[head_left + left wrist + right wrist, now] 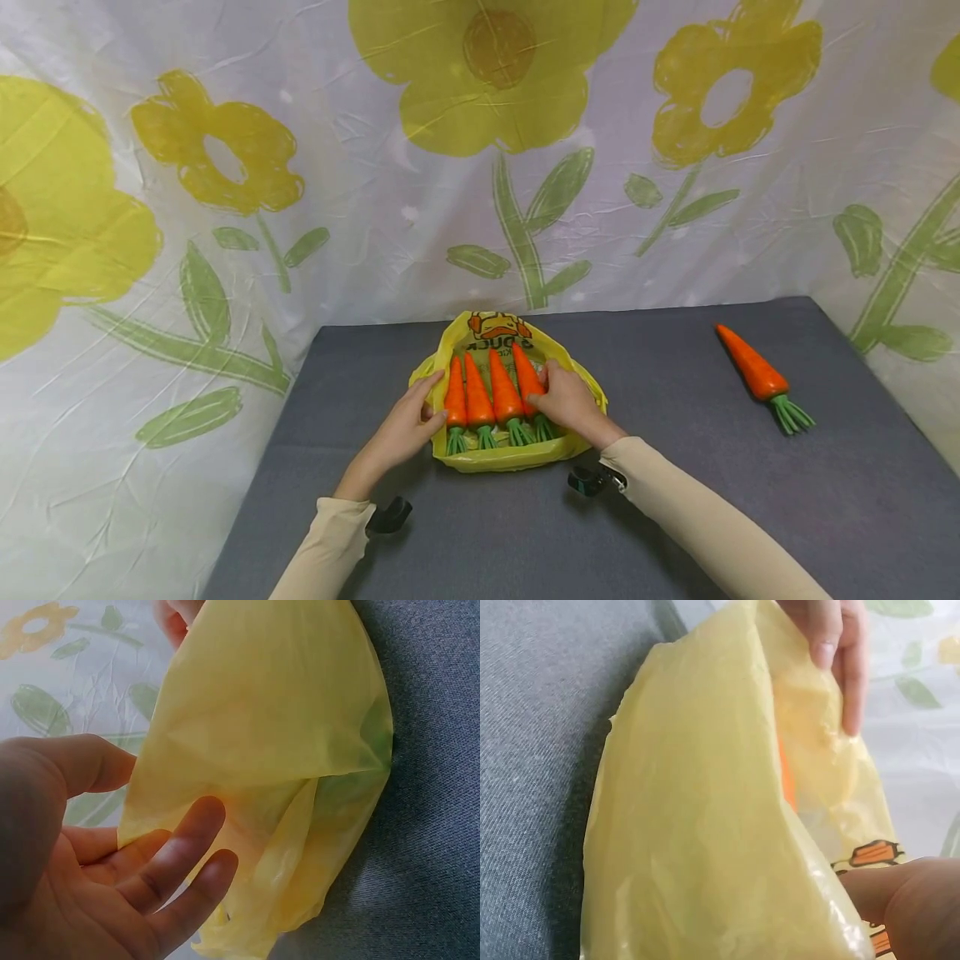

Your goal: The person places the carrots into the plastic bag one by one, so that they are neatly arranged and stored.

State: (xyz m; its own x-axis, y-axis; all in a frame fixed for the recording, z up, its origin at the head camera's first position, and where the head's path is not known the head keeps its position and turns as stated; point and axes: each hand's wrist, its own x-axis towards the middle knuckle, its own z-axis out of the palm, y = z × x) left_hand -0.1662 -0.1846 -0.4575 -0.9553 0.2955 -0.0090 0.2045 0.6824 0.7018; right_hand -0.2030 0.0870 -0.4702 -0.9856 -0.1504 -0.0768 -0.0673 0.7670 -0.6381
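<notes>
A yellow plastic bag lies open on the table, with several orange carrots side by side in it, green tops toward me. My left hand holds the bag's left rim, and in the left wrist view its fingers lie along the outside of the yellow plastic. On the other side, my right hand reaches inside the opening and grips the rightmost carrot with thumb and fingers. The right wrist view hides those fingertips behind the bag wall.
Off to the right, a single carrot lies on the dark grey table. A pale curtain with yellow flowers hangs behind and beside the table.
</notes>
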